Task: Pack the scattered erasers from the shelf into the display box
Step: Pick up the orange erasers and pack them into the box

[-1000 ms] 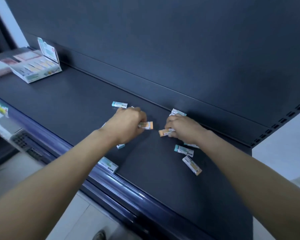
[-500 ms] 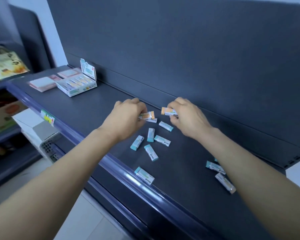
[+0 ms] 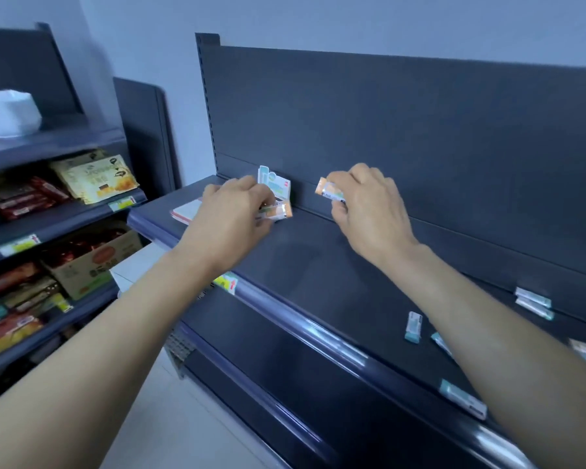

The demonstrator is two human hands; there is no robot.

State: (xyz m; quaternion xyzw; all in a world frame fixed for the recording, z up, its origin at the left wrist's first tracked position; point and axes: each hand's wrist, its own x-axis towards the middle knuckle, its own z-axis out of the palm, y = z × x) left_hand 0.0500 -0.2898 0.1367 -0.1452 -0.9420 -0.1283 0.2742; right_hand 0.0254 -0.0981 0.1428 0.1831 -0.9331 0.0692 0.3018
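Dark shelf (image 3: 318, 265) runs under both your arms. Your left hand (image 3: 230, 214) pinches one eraser (image 3: 276, 210), long axis roughly left-right, orange end pointing right, just in front of the box (image 3: 273, 186), whose lid stands up. Your right hand (image 3: 369, 204) has its fingers (image 3: 340, 208) curled round a second eraser (image 3: 330, 191), orange end pointing left. Loose erasers (image 3: 413, 326) lie well to the right.

On the neighbouring rack (image 3: 65, 220) to the left, yellow snack packets (image 3: 99, 177) and red packets (image 3: 24, 198) are stacked, and a cardboard box (image 3: 92, 262) is set below. A blurred white object (image 3: 7, 113), perhaps a bag, is seen on top. A flat pink-edged pack (image 3: 186, 211) is laid further right.
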